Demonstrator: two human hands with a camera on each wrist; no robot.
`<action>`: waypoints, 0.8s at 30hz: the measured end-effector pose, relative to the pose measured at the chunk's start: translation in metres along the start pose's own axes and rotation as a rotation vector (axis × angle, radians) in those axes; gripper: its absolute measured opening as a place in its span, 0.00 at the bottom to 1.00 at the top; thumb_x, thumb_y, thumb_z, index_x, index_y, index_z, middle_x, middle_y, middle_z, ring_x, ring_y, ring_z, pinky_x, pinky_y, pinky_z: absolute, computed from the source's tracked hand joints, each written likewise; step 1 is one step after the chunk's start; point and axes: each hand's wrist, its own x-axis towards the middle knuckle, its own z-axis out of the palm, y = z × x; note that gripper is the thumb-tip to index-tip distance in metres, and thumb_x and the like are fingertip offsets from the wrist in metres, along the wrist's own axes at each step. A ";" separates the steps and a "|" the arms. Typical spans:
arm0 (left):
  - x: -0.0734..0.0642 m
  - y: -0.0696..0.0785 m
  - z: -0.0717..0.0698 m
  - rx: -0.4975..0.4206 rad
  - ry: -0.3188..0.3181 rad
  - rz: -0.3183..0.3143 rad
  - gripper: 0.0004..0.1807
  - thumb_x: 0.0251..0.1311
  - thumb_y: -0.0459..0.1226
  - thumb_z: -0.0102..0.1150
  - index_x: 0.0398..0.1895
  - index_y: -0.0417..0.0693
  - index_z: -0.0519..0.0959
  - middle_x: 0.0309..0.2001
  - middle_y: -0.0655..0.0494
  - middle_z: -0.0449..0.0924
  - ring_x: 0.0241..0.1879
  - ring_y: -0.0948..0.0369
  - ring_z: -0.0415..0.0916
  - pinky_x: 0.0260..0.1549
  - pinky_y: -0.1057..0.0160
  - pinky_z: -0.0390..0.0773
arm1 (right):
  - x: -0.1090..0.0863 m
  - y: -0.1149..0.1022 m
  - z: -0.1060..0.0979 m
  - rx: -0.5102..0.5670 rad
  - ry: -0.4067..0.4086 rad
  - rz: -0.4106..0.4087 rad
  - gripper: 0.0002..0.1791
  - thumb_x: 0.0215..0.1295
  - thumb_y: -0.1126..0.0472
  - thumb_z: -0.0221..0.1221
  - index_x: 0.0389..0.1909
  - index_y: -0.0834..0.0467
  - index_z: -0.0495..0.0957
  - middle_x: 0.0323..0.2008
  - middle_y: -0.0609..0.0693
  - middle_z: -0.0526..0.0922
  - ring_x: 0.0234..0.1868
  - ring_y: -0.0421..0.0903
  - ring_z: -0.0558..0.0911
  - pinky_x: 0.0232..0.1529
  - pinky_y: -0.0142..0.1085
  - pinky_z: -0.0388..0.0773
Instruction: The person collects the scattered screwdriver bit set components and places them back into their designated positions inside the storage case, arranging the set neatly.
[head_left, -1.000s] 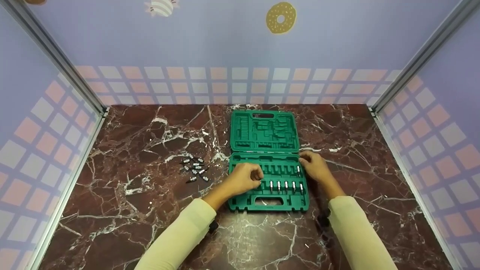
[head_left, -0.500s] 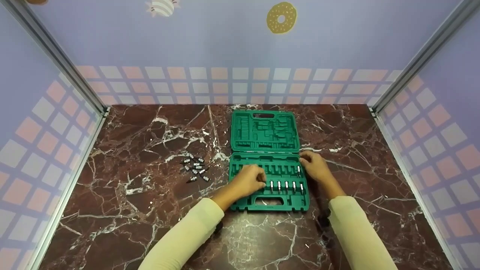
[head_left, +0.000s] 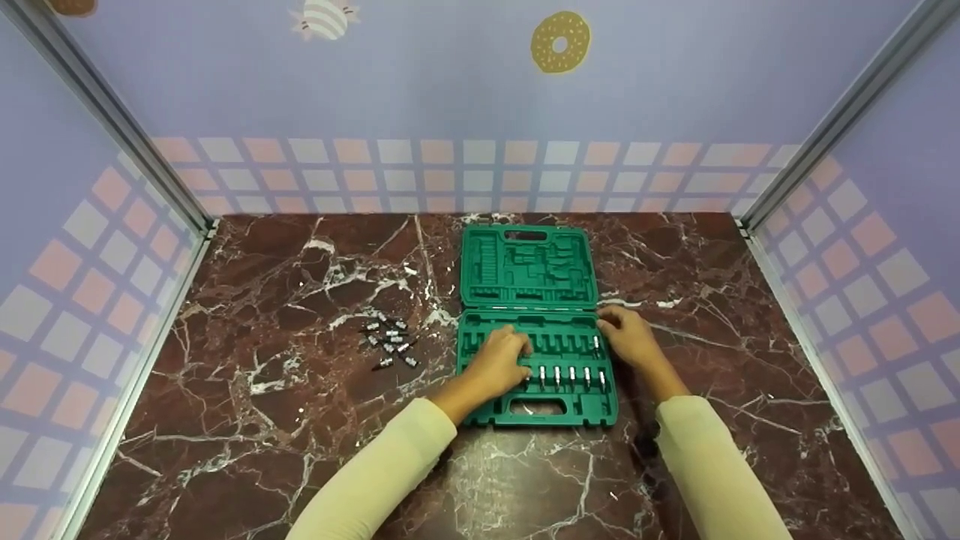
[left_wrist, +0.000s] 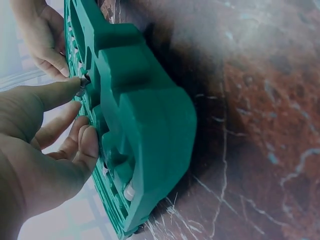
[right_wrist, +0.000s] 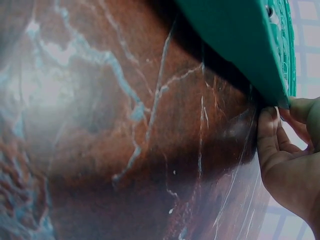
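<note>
A green plastic case [head_left: 528,321] lies unfolded on the marbled tabletop. Several silver bit sockets [head_left: 557,376] fill part of its lower row, and a single one [head_left: 597,343] sits in the upper row's right end. Over the lower row, my left hand [head_left: 498,364] presses its thumb [left_wrist: 62,94] on a bit socket [left_wrist: 83,86] in a slot; the other fingers are bent and apart from it. My right hand [head_left: 630,337] pinches the case's right edge near the hinge, thumb above and fingers below. The left hand covers the lower row's left part.
Left of the case, several loose bit sockets with dark tips [head_left: 390,339] lie in a small pile on the marbled table [head_left: 300,420]. Patterned panels [head_left: 480,172] enclose the table at the back and both sides.
My left hand has shifted slightly to the right, and a bit socket now shows by its thumb, left of the others in the lower row. The right hand has kept its place.
</note>
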 end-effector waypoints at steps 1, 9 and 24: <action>0.000 0.000 0.000 -0.004 -0.003 -0.007 0.14 0.58 0.35 0.76 0.44 0.42 0.84 0.45 0.51 0.77 0.53 0.50 0.75 0.52 0.52 0.80 | 0.000 0.000 0.000 -0.003 0.001 0.003 0.16 0.77 0.65 0.55 0.60 0.68 0.78 0.57 0.68 0.82 0.56 0.63 0.81 0.59 0.58 0.77; 0.005 -0.001 0.000 -0.011 0.012 -0.006 0.12 0.56 0.36 0.77 0.41 0.42 0.87 0.41 0.49 0.83 0.60 0.45 0.76 0.58 0.49 0.78 | 0.001 0.000 0.001 -0.018 -0.005 -0.002 0.17 0.78 0.64 0.54 0.61 0.67 0.77 0.57 0.68 0.81 0.57 0.64 0.81 0.59 0.58 0.76; 0.008 -0.003 0.001 -0.037 0.036 0.004 0.11 0.52 0.35 0.80 0.37 0.43 0.88 0.37 0.51 0.82 0.39 0.57 0.77 0.41 0.59 0.81 | 0.001 0.000 0.000 -0.023 0.010 -0.035 0.16 0.77 0.66 0.54 0.59 0.69 0.78 0.54 0.69 0.82 0.55 0.65 0.81 0.57 0.59 0.77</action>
